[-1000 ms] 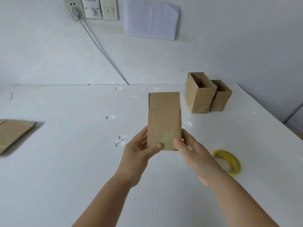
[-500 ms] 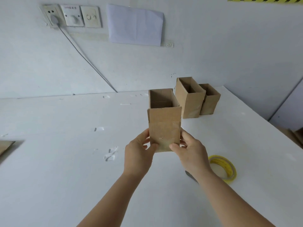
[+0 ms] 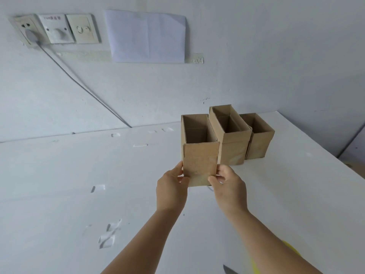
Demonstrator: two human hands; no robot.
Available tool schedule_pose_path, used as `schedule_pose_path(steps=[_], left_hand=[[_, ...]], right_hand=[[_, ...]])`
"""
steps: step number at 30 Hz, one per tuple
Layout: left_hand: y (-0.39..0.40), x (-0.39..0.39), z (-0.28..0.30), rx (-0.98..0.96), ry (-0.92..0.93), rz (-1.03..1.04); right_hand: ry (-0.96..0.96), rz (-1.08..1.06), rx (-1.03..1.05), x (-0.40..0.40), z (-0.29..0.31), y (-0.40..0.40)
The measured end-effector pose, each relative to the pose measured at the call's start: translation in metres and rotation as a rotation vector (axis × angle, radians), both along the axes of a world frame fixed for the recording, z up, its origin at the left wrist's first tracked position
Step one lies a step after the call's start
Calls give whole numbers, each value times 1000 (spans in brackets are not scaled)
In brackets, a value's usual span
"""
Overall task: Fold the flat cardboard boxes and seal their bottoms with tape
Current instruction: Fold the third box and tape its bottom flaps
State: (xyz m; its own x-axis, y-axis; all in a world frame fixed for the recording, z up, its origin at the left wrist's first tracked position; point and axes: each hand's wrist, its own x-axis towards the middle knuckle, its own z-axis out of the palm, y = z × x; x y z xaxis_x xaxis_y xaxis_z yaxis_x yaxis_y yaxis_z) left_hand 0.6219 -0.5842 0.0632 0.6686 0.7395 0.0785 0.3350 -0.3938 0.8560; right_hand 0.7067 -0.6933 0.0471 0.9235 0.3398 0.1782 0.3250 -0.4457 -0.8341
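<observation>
Gripping the lower sides of an open cardboard box (image 3: 199, 161), the left hand (image 3: 171, 189) and the right hand (image 3: 229, 187) keep it upright near the far right corner of the tabletop (image 3: 59, 194), just beside two finished boxes (image 3: 234, 139). A yellow tape roll (image 3: 292, 252) lies at the near edge.

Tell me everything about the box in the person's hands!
The held box is plain brown cardboard, tall and rectangular, upright with its top open and nothing visible inside. The left hand and right hand grip its lower corners. It sits just left of two more open boxes, above the white table.
</observation>
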Motion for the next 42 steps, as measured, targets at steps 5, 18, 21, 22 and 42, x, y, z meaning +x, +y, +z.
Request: schedule_pose_path(steps=[5, 18, 21, 22, 42], left_hand=[[16, 48, -27, -49, 59, 9], [30, 120, -68, -75, 146, 105], [28, 123, -70, -45, 144, 117], [28, 123, -70, -36, 146, 115], [8, -19, -52, 537, 695, -196]], right_hand=[[35, -11, 2, 48, -28, 20], [103, -36, -44, 85, -76, 48], [121, -28, -60, 87, -79, 48], [125, -24, -61, 87, -79, 47], [-190, 522, -708, -3, -51, 15]])
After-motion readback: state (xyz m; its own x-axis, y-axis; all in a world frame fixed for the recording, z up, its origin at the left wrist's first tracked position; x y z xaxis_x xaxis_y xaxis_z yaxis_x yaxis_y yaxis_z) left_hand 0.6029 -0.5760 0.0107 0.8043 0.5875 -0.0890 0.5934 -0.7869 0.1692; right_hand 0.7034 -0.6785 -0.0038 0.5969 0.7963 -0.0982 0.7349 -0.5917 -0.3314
